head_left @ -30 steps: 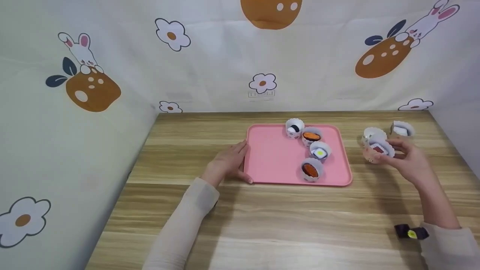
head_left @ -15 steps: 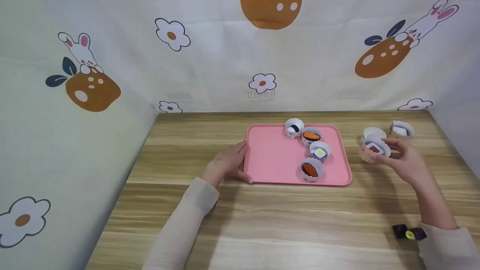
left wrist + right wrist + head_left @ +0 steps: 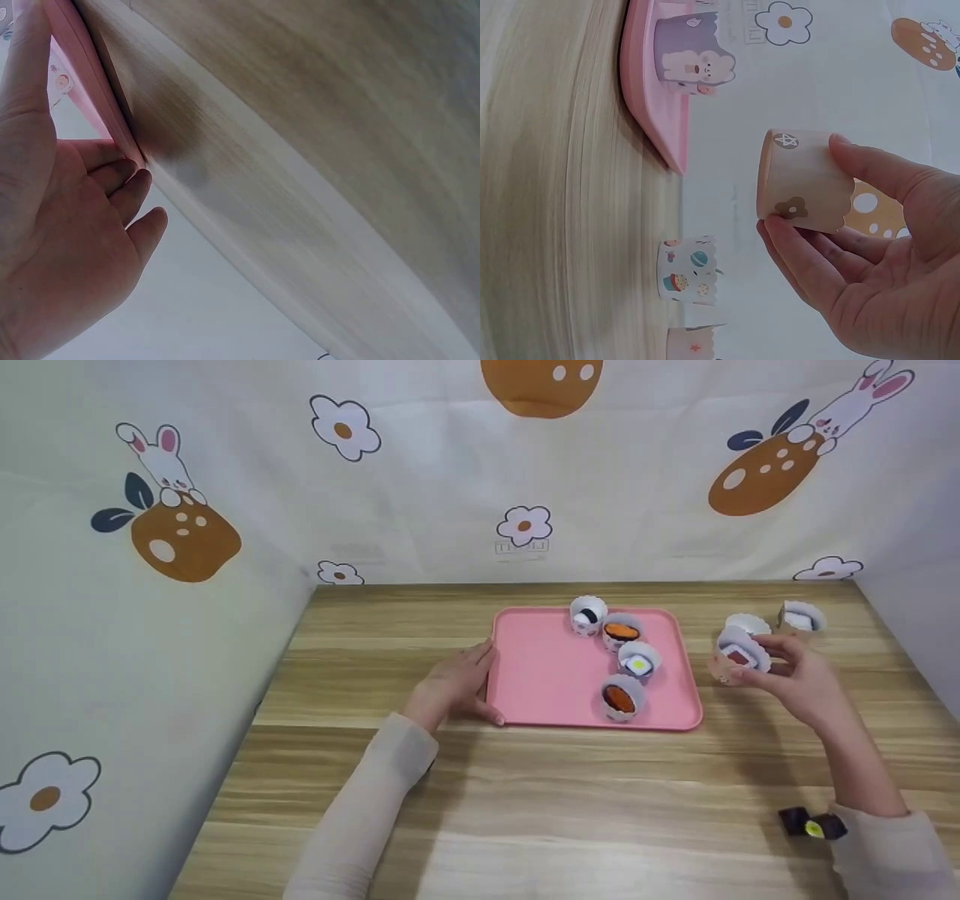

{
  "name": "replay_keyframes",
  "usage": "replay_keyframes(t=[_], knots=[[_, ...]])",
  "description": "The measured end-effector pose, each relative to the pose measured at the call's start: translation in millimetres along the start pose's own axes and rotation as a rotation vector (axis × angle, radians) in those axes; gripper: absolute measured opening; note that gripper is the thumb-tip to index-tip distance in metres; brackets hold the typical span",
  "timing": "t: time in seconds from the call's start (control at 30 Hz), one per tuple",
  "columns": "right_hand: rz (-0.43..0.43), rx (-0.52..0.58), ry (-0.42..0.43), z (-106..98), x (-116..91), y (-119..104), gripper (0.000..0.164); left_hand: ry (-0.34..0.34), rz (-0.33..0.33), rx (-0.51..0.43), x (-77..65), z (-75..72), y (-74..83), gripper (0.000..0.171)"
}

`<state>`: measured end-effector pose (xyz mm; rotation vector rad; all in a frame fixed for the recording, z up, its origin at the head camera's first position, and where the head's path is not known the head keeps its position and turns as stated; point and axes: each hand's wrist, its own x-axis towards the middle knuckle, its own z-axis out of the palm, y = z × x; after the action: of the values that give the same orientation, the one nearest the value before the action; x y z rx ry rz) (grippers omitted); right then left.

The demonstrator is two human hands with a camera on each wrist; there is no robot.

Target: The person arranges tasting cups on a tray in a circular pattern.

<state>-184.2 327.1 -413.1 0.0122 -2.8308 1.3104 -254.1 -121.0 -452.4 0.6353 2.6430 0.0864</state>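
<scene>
My right hand [image 3: 810, 686] holds a pale peach paper baking cup [image 3: 722, 669] between thumb and fingers, to the right of the tray. Inside that cup lies a white toy sushi piece with a red centre [image 3: 740, 657]. In the right wrist view the cup [image 3: 806, 180] is raised off the table and tilted. The pink tray [image 3: 547, 671] has my left hand [image 3: 454, 684] at its left edge, fingers along the side and thumb at the near corner. In the left wrist view the fingers [image 3: 129, 196] are slightly bent against the tray's rim [image 3: 94, 82].
On the tray's right half stand several paper cups with toy sushi, among them an orange-topped one [image 3: 620, 699]. Behind my right hand are a white cup [image 3: 748, 624] and a cup with a white piece [image 3: 796, 620]. Dark sushi rolls [image 3: 812, 825] lie near my right sleeve.
My right hand has carried the held cup a little left toward the tray, raising it slightly. The left hand and the tray have stayed in place.
</scene>
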Motion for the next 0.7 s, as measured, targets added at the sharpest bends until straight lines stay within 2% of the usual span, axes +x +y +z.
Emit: replay_keyframes(t=[0.13,0.37,0.7], knots=[[0.006,-0.025,-0.001,1.4,0.1,-3.2,0.068,0.0,-0.003,-0.003,0.4,0.0,-0.6,0.127],[-0.018,0.028,-0.012,5.3,-2.1,-8.0,0.064,0.004,0.017,0.013,2.2,1.7,-1.9,0.125],[-0.014,0.047,-0.051,11.9,-2.2,-15.9,0.07,0.001,0.01,0.001,1.1,0.2,-0.8,0.125]])
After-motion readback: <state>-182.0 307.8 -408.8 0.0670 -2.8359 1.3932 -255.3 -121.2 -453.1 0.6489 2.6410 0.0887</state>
